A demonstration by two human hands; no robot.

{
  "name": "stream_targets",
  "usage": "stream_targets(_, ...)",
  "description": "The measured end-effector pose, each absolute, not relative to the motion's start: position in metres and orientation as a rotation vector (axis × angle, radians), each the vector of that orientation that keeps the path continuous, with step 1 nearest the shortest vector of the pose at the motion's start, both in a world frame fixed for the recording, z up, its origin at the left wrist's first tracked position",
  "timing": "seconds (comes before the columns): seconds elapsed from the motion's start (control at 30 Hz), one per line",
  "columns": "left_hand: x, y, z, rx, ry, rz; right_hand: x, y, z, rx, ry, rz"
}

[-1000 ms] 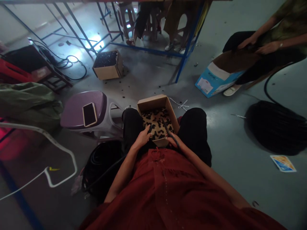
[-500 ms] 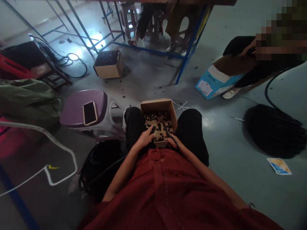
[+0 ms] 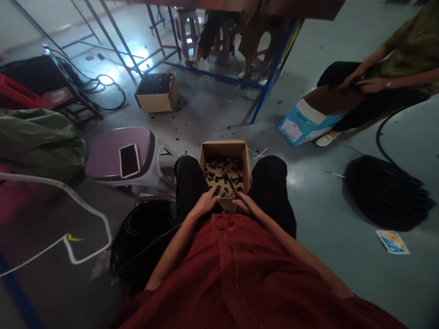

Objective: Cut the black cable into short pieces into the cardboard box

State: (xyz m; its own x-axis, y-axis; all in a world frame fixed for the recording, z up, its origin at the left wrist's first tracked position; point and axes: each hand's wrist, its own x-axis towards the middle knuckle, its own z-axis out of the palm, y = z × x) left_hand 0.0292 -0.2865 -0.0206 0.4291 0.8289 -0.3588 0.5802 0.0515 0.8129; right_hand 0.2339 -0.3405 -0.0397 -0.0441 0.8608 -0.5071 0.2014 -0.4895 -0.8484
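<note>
Between my knees stands an open cardboard box point(image 3: 224, 148) with many small black pieces scattered over its bottom. My left hand point(image 3: 206, 200) is closed on a black strip point(image 3: 217, 190), whose end sticks up past the fingers at the box's near left edge. Scissors point(image 3: 232, 183) are in my right hand point(image 3: 245, 203), at the near right edge, with their blades pointing up and left over the box. The blades look close together. A black cord runs from the coil at the lower left toward my lap.
A purple stool point(image 3: 103, 153) with a phone point(image 3: 129, 161) stands at left, above a black coil point(image 3: 137, 237). Another box point(image 3: 157, 101) sits further ahead. At right are a seated person's hands point(image 3: 372, 84), a blue box point(image 3: 298, 121) and a black bundle point(image 3: 384, 194).
The view has shifted slightly. The scissor blades have swung left relative to the box and look closer together. Both hands keep hold of their things.
</note>
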Motion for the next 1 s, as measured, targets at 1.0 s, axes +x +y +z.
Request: stream_targets(1.0, 0.048, -0.291, -0.027, 1.57, 1.216, 0.212, 0.243, -0.34, -0.078, -1.51, -0.592, 1.615)
